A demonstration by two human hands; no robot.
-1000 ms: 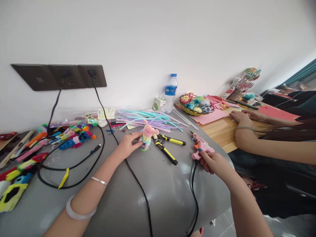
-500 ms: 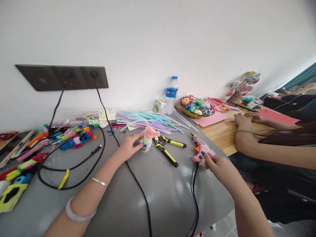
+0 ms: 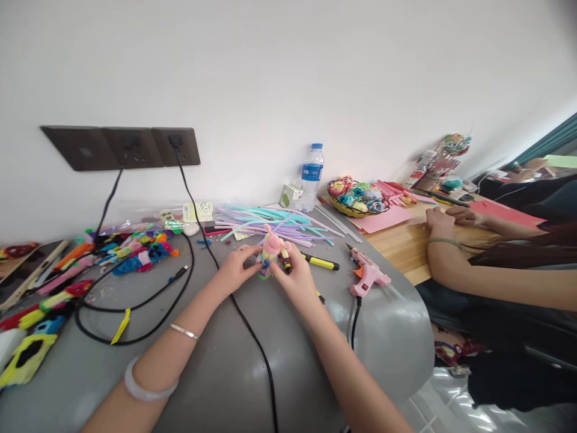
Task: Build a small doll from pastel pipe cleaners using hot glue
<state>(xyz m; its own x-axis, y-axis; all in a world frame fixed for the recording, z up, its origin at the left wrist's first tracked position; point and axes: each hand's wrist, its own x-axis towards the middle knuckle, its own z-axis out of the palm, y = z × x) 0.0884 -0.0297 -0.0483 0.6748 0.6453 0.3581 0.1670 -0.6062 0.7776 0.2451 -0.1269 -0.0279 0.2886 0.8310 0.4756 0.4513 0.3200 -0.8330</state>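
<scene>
1. Grey tabletop [image 3: 288, 361] is seen below a white wall, where dark socket plates [image 3: 121, 147] are mounted; black cables [image 3: 198, 234] are trailed down across the surface.
2. Pastel pipe cleaners [image 3: 270, 219] are heaped at the back, a water bottle [image 3: 311, 175] is stood behind them, and a pink glue gun [image 3: 367, 275] is laid to the right.
3. Wooden table [image 3: 406, 246] adjoins on the right, where another person's hands [image 3: 444, 219] are rested.
4. Pink fuzzy figure [image 3: 270, 251] is stood upright mid-table, long axis vertical, head uppermost.
5. Left hand [image 3: 234, 270] is pinched on the figure's left side.
6. Right hand [image 3: 295, 276] is closed on its right side, over yellow-handled pliers [image 3: 321, 263].
</scene>
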